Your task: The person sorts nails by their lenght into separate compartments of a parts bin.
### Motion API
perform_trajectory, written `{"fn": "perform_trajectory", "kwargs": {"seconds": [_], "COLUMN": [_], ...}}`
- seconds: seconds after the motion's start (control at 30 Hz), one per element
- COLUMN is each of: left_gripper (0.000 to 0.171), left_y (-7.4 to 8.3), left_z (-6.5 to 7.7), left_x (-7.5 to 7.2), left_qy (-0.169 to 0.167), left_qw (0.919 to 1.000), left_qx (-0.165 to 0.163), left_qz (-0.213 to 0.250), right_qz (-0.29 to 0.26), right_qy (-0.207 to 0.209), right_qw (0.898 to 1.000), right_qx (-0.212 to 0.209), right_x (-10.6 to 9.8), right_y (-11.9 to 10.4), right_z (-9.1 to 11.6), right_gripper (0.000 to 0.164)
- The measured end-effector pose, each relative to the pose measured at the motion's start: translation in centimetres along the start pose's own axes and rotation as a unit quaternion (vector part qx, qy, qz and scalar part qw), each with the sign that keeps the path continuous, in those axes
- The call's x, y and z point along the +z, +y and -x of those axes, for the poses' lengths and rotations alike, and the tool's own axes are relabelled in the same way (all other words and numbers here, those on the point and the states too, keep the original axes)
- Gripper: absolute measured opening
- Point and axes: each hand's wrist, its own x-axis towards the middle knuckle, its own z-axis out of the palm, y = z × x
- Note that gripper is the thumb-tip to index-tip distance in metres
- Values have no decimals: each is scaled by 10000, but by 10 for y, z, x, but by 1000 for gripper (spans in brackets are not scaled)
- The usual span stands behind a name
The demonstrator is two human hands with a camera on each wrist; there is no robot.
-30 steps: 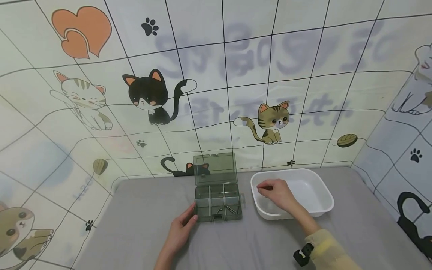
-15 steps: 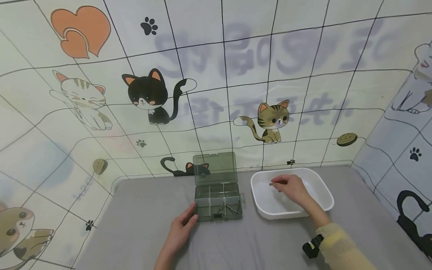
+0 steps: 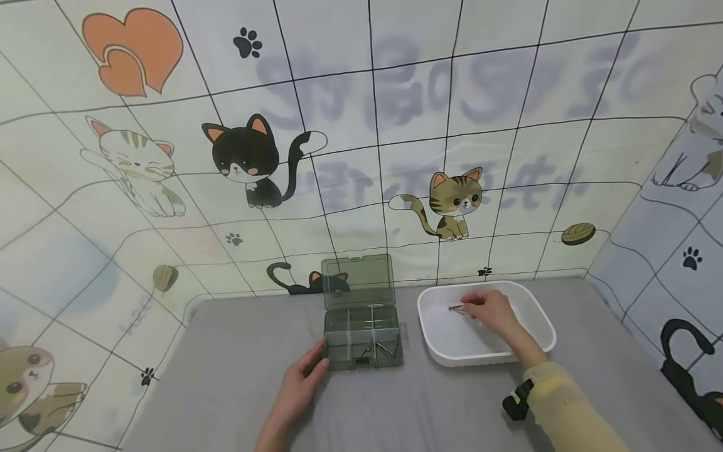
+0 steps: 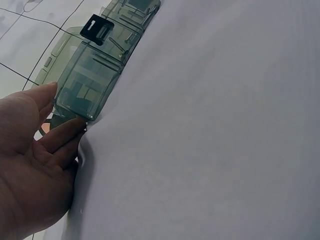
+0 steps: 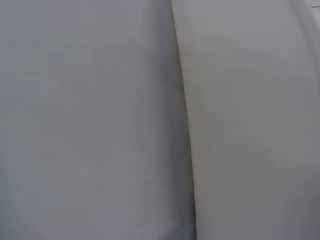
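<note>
Fingers (image 3: 479, 297) of a right hand (image 3: 494, 314) pinch metal pieces (image 3: 455, 308) over a white tray (image 3: 452, 356), while the left hand (image 3: 299, 382), thumb and forefinger apart, touches an open green box (image 3: 361, 336) on the tabletop (image 3: 412, 408).

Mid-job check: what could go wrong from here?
The thin metal pieces stick out from the right hand's pinch over the white tray, so one might slip and drop into it. The left hand rests against the left side of the green box, so a nudge could shift it. With its lid open, a harder bump might spill the loose screws.
</note>
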Motion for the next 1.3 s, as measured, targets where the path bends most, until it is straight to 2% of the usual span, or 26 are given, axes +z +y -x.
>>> {"fn": "perform_trajectory", "kwargs": {"seconds": [0.2, 0.37, 0.5, 0.67, 0.97, 1.3], "left_gripper": [49, 48, 49, 48, 48, 48], "left_y": [0, -1, -2, -2, 1, 2], "left_z": [0, 2, 2, 1, 3, 2], "left_x": [1, 2, 2, 1, 0, 0], "left_qy": [-10, 23, -5, 3, 53, 24], "left_qw": [10000, 9999, 9999, 10000, 9999, 9998], "left_qx": [23, 161, 102, -14, 108, 172], "left_qz": [41, 10, 24, 62, 74, 67], "right_qz": [84, 269, 439, 559, 781, 838], "right_qy": [63, -100, -207, -235, -302, -434], "right_qw": [9999, 9996, 9988, 9980, 9950, 9930], "right_qx": [51, -23, -22, -195, -554, -706], "right_x": [-1, 0, 2, 5, 8, 7], "right_y": [3, 3, 5, 8, 7, 2], "right_z": [-3, -4, -6, -11, -13, -8], "right_gripper": [19, 19, 15, 13, 10, 10]}}
